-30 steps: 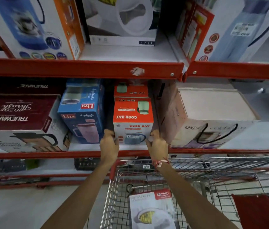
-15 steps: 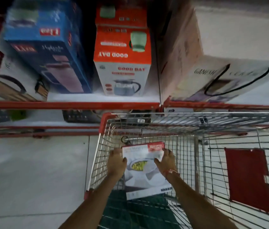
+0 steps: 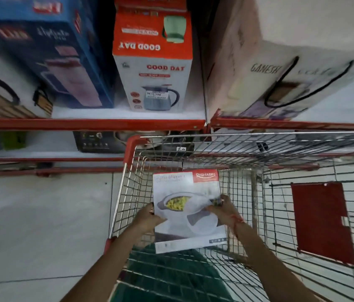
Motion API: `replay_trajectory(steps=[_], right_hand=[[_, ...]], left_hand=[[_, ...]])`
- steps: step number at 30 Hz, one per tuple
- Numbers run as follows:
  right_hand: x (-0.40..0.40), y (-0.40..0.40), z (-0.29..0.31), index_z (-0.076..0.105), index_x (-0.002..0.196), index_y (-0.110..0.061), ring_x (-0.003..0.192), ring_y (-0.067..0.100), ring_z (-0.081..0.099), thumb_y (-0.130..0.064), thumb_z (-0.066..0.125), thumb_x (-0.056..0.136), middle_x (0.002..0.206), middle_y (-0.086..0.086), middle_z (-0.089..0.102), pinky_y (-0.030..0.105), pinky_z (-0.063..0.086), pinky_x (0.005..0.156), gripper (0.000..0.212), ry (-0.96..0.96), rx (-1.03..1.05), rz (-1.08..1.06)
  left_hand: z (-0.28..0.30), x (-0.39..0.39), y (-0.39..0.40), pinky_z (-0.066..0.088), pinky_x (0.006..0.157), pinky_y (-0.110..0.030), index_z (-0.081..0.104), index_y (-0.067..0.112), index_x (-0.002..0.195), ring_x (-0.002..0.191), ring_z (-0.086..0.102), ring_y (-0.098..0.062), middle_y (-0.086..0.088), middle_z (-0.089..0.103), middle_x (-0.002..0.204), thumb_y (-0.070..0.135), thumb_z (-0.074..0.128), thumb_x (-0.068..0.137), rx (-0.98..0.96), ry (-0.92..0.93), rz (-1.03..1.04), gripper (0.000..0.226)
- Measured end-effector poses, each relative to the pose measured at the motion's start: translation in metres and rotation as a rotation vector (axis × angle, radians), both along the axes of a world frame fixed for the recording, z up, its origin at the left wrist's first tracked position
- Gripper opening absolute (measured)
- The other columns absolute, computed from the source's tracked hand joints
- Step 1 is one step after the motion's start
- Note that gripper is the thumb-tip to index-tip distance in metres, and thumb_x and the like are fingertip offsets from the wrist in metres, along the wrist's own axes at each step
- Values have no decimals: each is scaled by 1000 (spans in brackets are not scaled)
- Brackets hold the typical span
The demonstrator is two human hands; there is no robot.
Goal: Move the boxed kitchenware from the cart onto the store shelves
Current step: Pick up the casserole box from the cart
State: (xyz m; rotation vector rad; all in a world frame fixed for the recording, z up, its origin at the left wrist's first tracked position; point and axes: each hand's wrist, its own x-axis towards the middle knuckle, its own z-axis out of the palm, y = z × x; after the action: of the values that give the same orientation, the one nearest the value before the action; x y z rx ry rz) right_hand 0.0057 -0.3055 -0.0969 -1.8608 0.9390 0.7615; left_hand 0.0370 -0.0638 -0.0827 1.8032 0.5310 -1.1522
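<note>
Wire cart [image 3: 128, 192] | both hands [image 3: 150, 216] grip flat glossy carton [image 3: 184, 214]

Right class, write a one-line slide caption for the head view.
Both hands, left and right, grip a white Rishabh box inside the wire cart below stocked shelves.

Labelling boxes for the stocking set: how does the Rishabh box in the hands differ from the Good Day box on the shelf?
The Rishabh box is over the cart, gripped at its sides by the left hand and right hand; the Good Day box stands on the shelf, untouched. Rishabh is mostly white with a red corner label and pictures dishes; Good Day is orange-topped and pictures a jug. Both are printed kitchenware cartons.
</note>
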Motion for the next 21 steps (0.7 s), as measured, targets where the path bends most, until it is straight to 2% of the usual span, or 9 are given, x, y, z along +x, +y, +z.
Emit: replay_trajectory(steps=[2,4,5,7,9,10,13,15,21], right_hand=[[-9,5,45,40,127,-6,96,34,65,-15,71,79,109,15,65,47,59,77,58,-68,25,-14],[-20,10,82,42,129,-11,86,27,64,-15,69,82,108,10,63,30,57,61,54,-132,-12,19],[-25,15,98,42,130,-12,86,26,64,-14,68,83,112,10,64,28,56,59,54,-168,-28,30],[-33,23,126,44,128,-13,95,30,66,-11,66,82,115,13,65,39,59,71,51,-231,-47,47],[-35,30,150,52,113,-16,95,30,67,-10,66,81,106,10,68,49,58,82,35,-278,-97,94],[-35,33,163,55,109,-18,94,28,68,-9,66,81,100,6,69,50,57,85,31,-312,-111,118],[-27,44,208,54,120,-22,95,21,68,-16,68,79,99,-6,69,44,56,88,43,-446,-160,198],[-21,52,240,54,121,-26,96,18,67,-20,69,78,106,-7,71,45,56,88,45,-544,-188,213],[4,69,342,50,129,-26,98,17,65,-16,70,80,108,-6,69,40,54,93,54,-829,-288,236]], left_hand=[[36,-1,12,55,78,-38,58,12,115,94,64,-26,-8,65,104,6,70,77,-22,-79,-6,41],[71,-5,26,55,80,-39,59,13,115,95,65,-27,-8,68,106,7,71,76,-67,-148,-3,41],[87,-7,32,55,83,-41,59,14,115,97,66,-28,-9,69,108,9,72,75,-82,-179,-5,42],[116,-12,44,55,83,-44,61,16,113,95,67,-29,-12,71,107,10,73,74,-82,-235,4,40],[143,-14,53,56,81,-42,65,21,102,90,68,-26,-11,73,101,11,72,74,-75,-312,5,30],[155,-15,59,56,81,-42,66,26,94,88,68,-24,-8,73,98,11,72,75,-73,-359,7,25],[194,-17,75,55,81,-41,63,37,79,90,68,-21,4,72,90,9,72,76,-90,-490,44,29],[222,-15,85,55,81,-37,62,37,83,90,67,-18,8,71,89,8,72,76,-105,-574,59,31],[312,15,107,52,92,-52,64,26,104,99,67,-24,-7,72,107,5,72,75,-121,-866,61,37]])
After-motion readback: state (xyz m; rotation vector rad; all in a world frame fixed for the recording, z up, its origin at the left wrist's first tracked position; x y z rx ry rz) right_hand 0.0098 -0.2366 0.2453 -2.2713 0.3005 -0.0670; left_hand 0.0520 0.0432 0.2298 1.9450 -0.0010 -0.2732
